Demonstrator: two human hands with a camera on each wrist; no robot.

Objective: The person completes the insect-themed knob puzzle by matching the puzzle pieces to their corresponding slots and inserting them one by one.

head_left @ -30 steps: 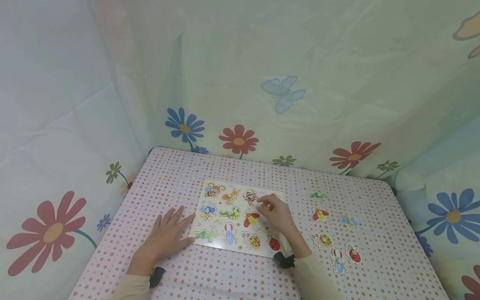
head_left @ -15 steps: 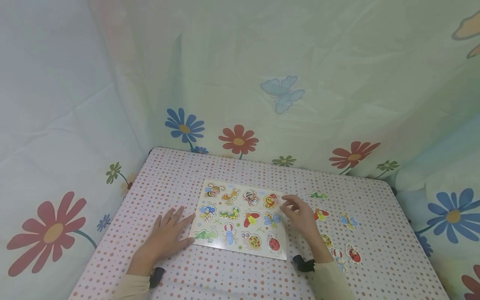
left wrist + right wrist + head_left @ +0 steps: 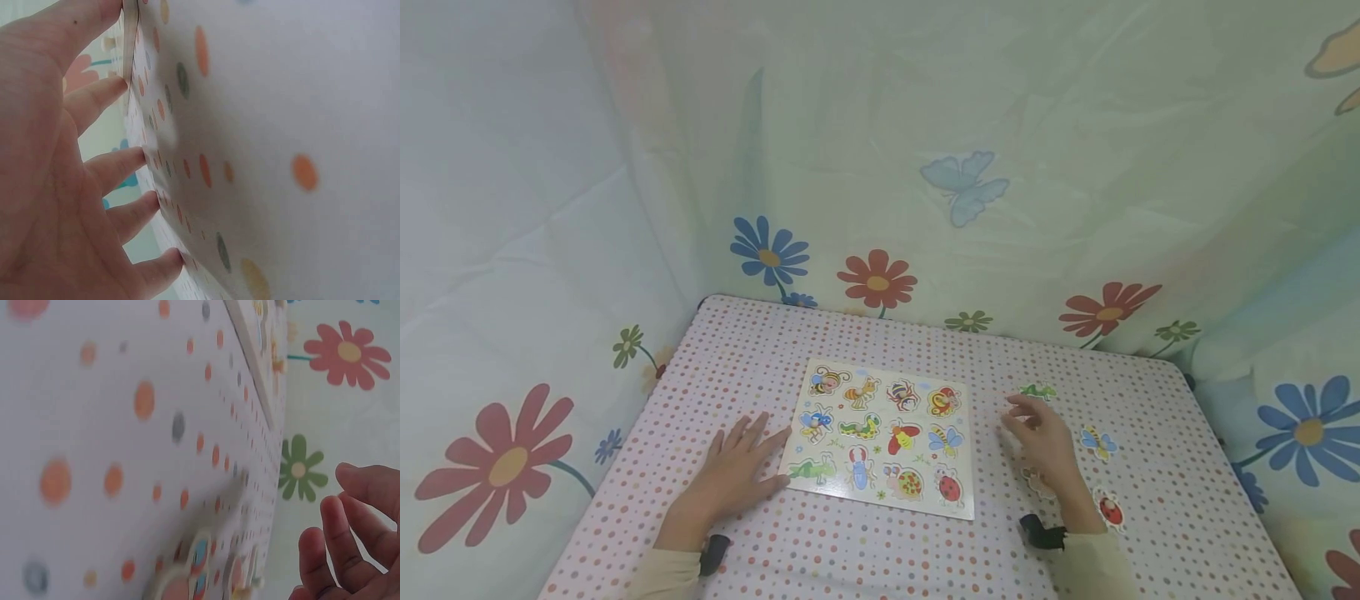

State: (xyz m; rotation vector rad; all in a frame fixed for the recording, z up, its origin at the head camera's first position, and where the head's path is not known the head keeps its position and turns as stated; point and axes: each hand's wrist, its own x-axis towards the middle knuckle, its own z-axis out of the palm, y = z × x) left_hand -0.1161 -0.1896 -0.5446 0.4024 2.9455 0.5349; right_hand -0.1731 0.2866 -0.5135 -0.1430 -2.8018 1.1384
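A wooden insect peg puzzle board (image 3: 917, 457) lies on the dotted cloth in the head view, with knobbed pieces in its upper part. My left hand (image 3: 733, 471) rests at its left side with fingers spread; in the left wrist view its fingertips (image 3: 170, 259) touch the cloth and the thumb reaches the board's edge. To the right of the board, my right hand (image 3: 1047, 446) hovers over the loose pieces, fingers loosely bent and holding nothing. It partly covers the snail piece (image 3: 1036, 482) and the grasshopper piece (image 3: 1039, 390). The red fly and blue beetle pieces are hidden beneath it.
A dragonfly piece (image 3: 1099, 443) and a ladybug piece (image 3: 1108, 510) lie on the cloth right of my right hand. Flower-printed curtains (image 3: 880, 167) enclose the table (image 3: 752, 333) at the back and sides. Black cameras sit on both wrists.
My right hand has let go at the board's top right, where a red, round-bodied insect piece now shows, and moved right over the loose pieces. My left hand has stayed put.
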